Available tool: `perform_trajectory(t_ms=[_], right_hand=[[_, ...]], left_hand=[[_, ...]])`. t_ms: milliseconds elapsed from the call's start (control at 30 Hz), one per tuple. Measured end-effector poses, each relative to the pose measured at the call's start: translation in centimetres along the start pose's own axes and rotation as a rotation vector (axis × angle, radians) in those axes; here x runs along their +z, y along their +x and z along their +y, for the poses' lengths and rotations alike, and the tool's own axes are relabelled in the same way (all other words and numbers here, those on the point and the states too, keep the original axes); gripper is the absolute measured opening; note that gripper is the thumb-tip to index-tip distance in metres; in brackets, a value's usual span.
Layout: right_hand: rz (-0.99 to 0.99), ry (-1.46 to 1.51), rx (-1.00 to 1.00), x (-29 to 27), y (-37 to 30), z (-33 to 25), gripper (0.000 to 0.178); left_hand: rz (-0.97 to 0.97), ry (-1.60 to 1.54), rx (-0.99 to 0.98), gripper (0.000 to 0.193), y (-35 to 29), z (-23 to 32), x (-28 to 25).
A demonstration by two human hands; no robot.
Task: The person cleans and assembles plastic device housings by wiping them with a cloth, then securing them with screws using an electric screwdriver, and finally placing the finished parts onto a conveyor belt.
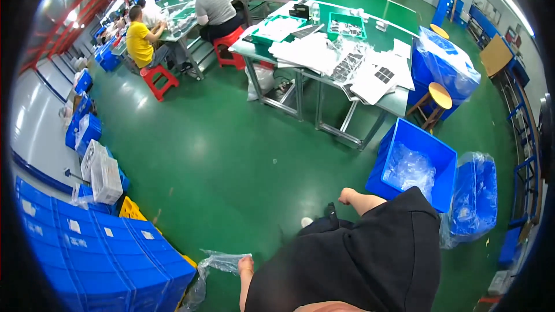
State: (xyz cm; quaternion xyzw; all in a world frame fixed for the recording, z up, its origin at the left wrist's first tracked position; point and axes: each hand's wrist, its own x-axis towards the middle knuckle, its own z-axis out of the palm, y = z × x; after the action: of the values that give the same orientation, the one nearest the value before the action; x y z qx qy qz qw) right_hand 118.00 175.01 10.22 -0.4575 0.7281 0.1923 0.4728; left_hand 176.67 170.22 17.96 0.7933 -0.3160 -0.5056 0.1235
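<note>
My left hand [246, 264] is closed on one end of a clear plastic bag [222, 261]. The thin film trails away to the left and hangs down beside the stacked blue crates [104, 248]. Out in front of my body, my right hand [346, 196] has its fingers curled in, and nothing shows in it. It is nearest to a blue bin [378, 167] that has crumpled clear plastic [409, 167] inside, but does not touch it. A second blue bin [485, 196], lined with clear film, stands to the right of that one.
Ahead is a metal worktable [393, 102] with white sheets, dark square pieces and green trays. A wooden stool [439, 96] stands beside a film-covered blue bin [448, 52]. Two people [139, 37] [215, 6] sit on red stools at the far left. White crates [106, 179] line the left wall.
</note>
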Motion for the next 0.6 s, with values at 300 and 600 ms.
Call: perform_trajectory(t_ms=[300,600], right_hand=[[0.060,0.150,-0.196,-16.5,10.8,-16.6,0.031],[-0.099,0.257,-0.010,-30.2,25.6,-31.7,0.031]], left_hand=[[-0.006,1.117,0.942,0.020,17.9,7.4,-2.0],[-0.186,0.875,0.740,0.022,37.2,22.4,-10.9]])
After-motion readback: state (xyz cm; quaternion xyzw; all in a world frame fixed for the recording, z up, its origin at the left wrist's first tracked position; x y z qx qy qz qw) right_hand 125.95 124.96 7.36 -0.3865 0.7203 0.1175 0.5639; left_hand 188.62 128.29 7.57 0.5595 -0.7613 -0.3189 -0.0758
